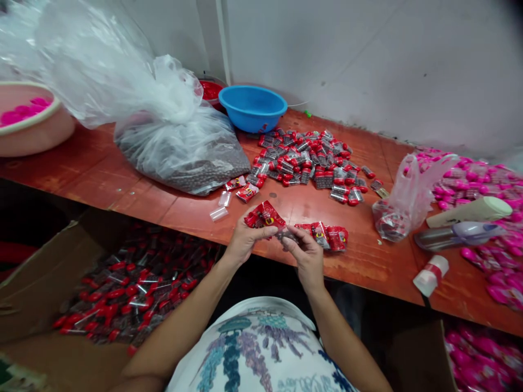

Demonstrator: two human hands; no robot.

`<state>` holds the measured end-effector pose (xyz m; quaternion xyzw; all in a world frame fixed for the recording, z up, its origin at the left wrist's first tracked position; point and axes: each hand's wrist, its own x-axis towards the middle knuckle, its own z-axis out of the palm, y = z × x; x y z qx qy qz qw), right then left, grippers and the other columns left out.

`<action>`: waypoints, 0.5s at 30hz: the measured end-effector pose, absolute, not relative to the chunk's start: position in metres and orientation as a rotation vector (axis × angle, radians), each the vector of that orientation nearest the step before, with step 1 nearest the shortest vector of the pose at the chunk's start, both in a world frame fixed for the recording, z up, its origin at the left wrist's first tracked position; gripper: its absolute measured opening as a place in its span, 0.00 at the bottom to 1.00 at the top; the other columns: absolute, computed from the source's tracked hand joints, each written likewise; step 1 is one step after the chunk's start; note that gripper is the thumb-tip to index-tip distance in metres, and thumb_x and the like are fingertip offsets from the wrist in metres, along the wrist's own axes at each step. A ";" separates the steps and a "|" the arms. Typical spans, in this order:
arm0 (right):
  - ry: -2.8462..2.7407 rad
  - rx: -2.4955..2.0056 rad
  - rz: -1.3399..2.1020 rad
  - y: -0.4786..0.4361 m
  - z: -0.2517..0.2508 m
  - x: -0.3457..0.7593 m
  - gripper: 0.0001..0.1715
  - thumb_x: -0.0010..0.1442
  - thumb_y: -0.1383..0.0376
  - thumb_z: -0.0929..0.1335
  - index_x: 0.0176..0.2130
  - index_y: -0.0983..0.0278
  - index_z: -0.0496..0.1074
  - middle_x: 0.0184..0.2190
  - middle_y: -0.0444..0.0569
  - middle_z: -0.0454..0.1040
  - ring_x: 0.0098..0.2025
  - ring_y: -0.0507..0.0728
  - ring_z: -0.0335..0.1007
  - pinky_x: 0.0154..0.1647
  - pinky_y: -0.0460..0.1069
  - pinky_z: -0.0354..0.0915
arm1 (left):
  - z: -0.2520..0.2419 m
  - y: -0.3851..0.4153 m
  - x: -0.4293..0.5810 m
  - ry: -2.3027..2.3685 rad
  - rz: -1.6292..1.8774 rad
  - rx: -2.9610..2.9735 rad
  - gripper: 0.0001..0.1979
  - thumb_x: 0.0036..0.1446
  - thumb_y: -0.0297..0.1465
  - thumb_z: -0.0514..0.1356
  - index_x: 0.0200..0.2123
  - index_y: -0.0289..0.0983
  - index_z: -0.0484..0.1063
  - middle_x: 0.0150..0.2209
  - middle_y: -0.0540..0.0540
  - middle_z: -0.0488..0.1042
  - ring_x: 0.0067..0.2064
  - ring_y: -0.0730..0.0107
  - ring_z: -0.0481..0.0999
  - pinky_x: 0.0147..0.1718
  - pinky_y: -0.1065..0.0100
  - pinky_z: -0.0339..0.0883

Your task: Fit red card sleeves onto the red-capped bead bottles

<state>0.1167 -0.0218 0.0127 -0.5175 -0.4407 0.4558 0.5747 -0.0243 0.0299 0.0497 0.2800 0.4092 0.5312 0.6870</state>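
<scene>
My left hand is closed on a shiny red printed packet, pinching its lower side between thumb and fingers. The fingers of my right hand pinch a small clear piece with dark contents at the packet's lower edge. I cannot tell whether that piece is inside the packet or apart from it. Just behind my right hand, several red packets lie in a row on the table. Two more red packets and two clear empty tubes lie beyond my left hand.
On the red-brown table are a heap of red-capped tubes, a bag of dark beads, a blue basin, a small plastic bag, a bottle and pink pieces. A carton of red-capped tubes stands below left.
</scene>
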 end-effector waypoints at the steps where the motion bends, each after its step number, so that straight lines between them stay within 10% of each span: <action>1: -1.026 -1.201 1.085 -0.021 0.012 0.117 0.19 0.54 0.60 0.71 0.47 0.58 0.74 0.40 0.48 0.74 0.38 0.56 0.71 0.35 0.51 0.71 | 0.051 0.029 -0.024 0.923 1.184 0.634 0.21 0.31 0.24 0.72 0.34 0.34 0.74 0.28 0.48 0.77 0.28 0.68 0.76 0.25 0.72 0.67; 15: -1.132 -1.245 0.915 -0.022 0.017 0.117 0.15 0.55 0.62 0.71 0.44 0.58 0.76 0.40 0.48 0.75 0.41 0.57 0.72 0.40 0.52 0.70 | 0.051 0.033 -0.025 1.013 1.160 0.803 0.18 0.32 0.26 0.73 0.30 0.34 0.73 0.26 0.49 0.76 0.25 0.73 0.72 0.21 0.75 0.64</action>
